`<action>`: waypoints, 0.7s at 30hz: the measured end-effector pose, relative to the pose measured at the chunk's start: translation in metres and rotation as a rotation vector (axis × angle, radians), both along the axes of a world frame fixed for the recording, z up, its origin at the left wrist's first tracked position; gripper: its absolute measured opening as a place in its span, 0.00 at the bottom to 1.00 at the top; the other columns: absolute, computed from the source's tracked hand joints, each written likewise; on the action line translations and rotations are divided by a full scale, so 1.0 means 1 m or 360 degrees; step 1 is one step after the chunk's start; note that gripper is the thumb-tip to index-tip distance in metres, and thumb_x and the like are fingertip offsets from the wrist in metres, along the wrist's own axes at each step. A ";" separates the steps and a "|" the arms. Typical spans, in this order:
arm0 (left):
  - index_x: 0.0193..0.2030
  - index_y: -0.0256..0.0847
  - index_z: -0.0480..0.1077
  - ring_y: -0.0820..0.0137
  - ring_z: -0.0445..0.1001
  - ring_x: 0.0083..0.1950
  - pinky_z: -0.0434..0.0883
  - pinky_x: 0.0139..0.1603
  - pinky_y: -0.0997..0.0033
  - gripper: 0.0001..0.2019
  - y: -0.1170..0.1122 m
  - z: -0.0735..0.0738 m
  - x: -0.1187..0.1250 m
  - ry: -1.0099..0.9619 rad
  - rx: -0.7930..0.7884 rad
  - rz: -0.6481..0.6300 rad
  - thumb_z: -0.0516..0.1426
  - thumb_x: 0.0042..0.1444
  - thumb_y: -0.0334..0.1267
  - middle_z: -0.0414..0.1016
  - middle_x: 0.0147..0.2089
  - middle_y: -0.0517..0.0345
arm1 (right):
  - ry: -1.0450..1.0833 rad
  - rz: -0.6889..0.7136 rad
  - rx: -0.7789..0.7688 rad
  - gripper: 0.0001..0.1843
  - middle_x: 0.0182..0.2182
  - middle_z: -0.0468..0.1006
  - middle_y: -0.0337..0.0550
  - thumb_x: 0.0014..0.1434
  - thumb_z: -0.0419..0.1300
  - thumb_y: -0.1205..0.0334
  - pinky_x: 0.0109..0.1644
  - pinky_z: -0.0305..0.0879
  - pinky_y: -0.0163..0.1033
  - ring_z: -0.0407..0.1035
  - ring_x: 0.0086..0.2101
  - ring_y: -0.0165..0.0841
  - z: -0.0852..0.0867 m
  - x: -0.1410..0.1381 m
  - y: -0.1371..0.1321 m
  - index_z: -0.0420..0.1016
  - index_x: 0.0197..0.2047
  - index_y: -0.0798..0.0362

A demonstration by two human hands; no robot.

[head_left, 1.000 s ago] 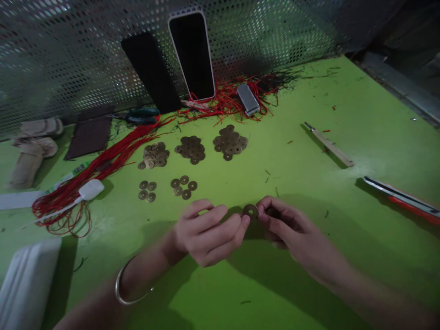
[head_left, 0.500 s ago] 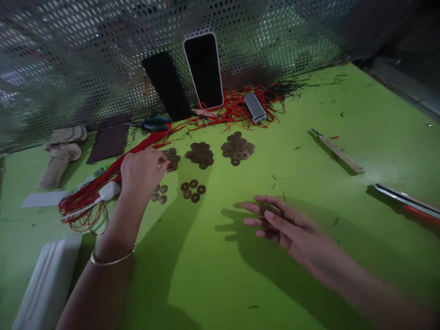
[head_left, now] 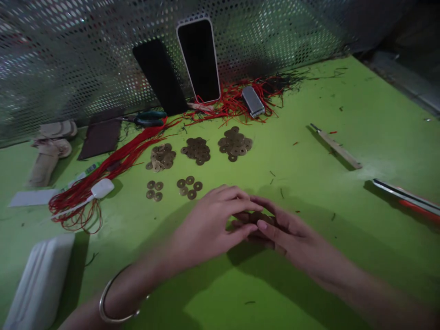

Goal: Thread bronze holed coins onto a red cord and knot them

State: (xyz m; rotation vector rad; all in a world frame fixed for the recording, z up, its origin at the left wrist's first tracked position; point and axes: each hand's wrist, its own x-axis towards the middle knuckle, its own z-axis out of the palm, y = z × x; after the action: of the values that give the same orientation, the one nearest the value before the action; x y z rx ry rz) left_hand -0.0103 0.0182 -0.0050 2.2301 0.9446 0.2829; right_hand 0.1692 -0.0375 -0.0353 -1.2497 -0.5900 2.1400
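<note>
My left hand (head_left: pixel 213 222) and my right hand (head_left: pixel 278 229) meet at the fingertips low over the green table (head_left: pixel 309 284). A brass coin with a hole (head_left: pixel 255 217) shows dimly between the fingers. My left fingers are pressed together on it from above, and my right fingers lie stretched under it. A metal bangle (head_left: pixel 115 302) is on my left wrist. Just beyond the hands lie two small groups of coins (head_left: pixel 189 186) (head_left: pixel 154 190). Farther back are three coin piles (head_left: pixel 161 157) (head_left: pixel 196 150) (head_left: pixel 234 143).
A bundle of red cords (head_left: pixel 103 176) runs left across a small white object (head_left: pixel 102 188). Two phones (head_left: pixel 199 59) (head_left: pixel 160 75) lean on the perforated wall, beside a metal case (head_left: pixel 253 101) and green-handled scissors (head_left: pixel 147 119). A wooden tool (head_left: pixel 336 146) and a red knife (head_left: pixel 407 199) lie at the right. A white block (head_left: pixel 37 284) is at the lower left.
My left hand reached out to the left coin pile, then came back to my right hand. My right hand stayed in place with its fingers out.
</note>
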 end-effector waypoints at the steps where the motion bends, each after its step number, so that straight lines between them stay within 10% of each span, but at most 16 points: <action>1: 0.47 0.45 0.73 0.71 0.72 0.46 0.72 0.46 0.65 0.12 0.000 -0.002 0.001 -0.0019 -0.0059 0.0014 0.60 0.54 0.37 0.75 0.44 0.59 | 0.0024 0.0000 -0.0023 0.20 0.50 0.74 0.39 0.61 0.57 0.61 0.57 0.67 0.42 0.70 0.50 0.32 0.001 0.000 0.000 0.65 0.57 0.42; 8: 0.36 0.42 0.75 0.70 0.75 0.40 0.75 0.40 0.64 0.05 -0.001 -0.018 0.004 -0.0152 -0.0192 0.0210 0.61 0.51 0.33 0.78 0.38 0.59 | 0.0382 -0.0065 -0.0108 0.22 0.50 0.74 0.41 0.61 0.54 0.67 0.58 0.65 0.46 0.70 0.50 0.34 -0.004 -0.001 0.001 0.63 0.58 0.46; 16: 0.34 0.43 0.76 0.72 0.75 0.32 0.75 0.33 0.68 0.05 0.001 -0.010 -0.003 -0.0209 -0.0122 0.0319 0.61 0.52 0.40 0.78 0.31 0.60 | -0.0569 -0.0018 0.0500 0.13 0.40 0.76 0.41 0.57 0.60 0.51 0.48 0.71 0.45 0.72 0.40 0.34 0.000 0.002 -0.002 0.75 0.44 0.44; 21: 0.48 0.43 0.70 0.72 0.77 0.34 0.76 0.36 0.69 0.16 -0.001 -0.011 -0.002 -0.0313 -0.0165 0.0405 0.62 0.51 0.40 0.79 0.35 0.61 | -0.0440 -0.0140 0.0218 0.08 0.32 0.78 0.37 0.54 0.63 0.54 0.41 0.74 0.40 0.73 0.33 0.30 0.000 0.004 0.002 0.73 0.33 0.50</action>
State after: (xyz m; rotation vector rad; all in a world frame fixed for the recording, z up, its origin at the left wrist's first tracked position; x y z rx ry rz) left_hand -0.0127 0.0170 -0.0155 1.9480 1.1082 0.5455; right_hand 0.1731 -0.0358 -0.0355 -1.4765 -0.7683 1.8357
